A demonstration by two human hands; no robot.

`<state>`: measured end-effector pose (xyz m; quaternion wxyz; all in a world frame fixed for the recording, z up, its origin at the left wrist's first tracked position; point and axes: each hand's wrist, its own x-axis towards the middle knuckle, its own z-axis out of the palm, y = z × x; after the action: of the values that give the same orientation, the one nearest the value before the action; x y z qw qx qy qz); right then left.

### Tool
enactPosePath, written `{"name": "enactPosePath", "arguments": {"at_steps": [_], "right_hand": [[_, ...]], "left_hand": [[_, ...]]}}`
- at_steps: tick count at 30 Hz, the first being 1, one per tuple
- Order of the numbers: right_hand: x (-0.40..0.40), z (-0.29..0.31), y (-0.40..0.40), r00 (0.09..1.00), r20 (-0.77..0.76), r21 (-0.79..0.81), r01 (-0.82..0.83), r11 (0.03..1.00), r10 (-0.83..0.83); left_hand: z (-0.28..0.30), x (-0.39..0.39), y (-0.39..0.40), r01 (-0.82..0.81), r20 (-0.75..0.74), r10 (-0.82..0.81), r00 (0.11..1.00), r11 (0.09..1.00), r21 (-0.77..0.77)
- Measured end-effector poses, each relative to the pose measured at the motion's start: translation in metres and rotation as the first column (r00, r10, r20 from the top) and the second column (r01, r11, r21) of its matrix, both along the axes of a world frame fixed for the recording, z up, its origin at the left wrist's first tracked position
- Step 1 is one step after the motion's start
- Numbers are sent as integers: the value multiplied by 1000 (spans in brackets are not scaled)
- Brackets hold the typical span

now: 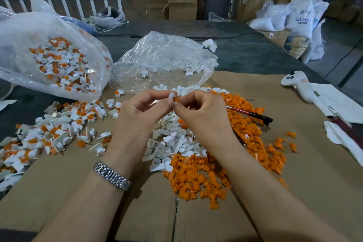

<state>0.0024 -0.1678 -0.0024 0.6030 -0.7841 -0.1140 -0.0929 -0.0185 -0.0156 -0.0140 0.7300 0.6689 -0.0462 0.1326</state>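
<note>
- Looking down from head height, two bare hands are raised just above a desk covered with flattened cardboard.
- The left hand pinches a small white plastic piece between thumb and fingertips, the other fingers curled.
- The right hand pinches a tiny orange plug that touches the white piece where the fingertips of both hands meet.
- Both parts are held in the air over a loose heap of white pieces; a heap of orange plugs lies just beside it, nearer and to the right.
- Both parts look very light, stiff and smooth, so likely to slip or flick away. Whether the plug is softer cannot be told.
- A fingertip pinch on the sides seems best, leaving the mating ends free.
- At left, joined white-and-orange parts lie scattered and fill a clear bag.
</note>
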Motion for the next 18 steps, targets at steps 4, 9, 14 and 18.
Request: {"name": "enactPosePath", "arguments": {"at_steps": [4, 9, 14, 18], "right_hand": [[1, 1, 0, 999, 45, -80, -2, 997, 5], [2, 2, -3, 995, 88, -85, -29, 996, 36], [2, 4, -7, 985, 161, -114, -37, 993, 55], [1, 6, -8, 981, 188, -106, -18, 994, 37]], "left_hand": [[1, 3, -1, -26, -88, 10, 996, 983, -181], [5, 5, 3, 27, -160, -82, 984, 946, -323], [5, 6, 3, 56, -155, -114, 981, 939, -338], [4, 3, 0, 53, -108, -93, 990, 942, -331]]}}
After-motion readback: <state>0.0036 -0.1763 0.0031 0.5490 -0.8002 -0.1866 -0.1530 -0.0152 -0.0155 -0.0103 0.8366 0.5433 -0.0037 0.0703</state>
